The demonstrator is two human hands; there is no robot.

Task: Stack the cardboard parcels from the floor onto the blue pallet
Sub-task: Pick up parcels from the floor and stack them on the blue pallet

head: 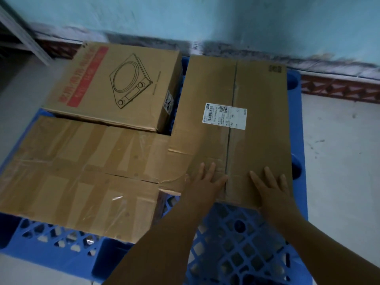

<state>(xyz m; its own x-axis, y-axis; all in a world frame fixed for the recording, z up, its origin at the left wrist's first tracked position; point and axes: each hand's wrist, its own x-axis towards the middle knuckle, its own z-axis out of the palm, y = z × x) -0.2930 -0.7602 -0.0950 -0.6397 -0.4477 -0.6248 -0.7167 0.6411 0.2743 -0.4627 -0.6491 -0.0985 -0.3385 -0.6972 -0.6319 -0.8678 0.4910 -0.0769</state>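
- Three cardboard parcels already sit on the blue pallet (242,239): a printed box (115,85) at its far left corner, a heavily taped box (82,171) along its near left edge, and a long labelled parcel (236,124) running down the right side.
- Both hands lie flat on the near end of the labelled parcel, fingers straight and spread: the left hand (203,182) just left of the centre seam, the right hand (269,186) just right of it.
- They look to be pressing and nudging it square, I'd guess so it sits snug against its neighbours.
- Its near left corner overlaps the taped box's flap.
- The pallet's near right corner is bare lattice, room for another.
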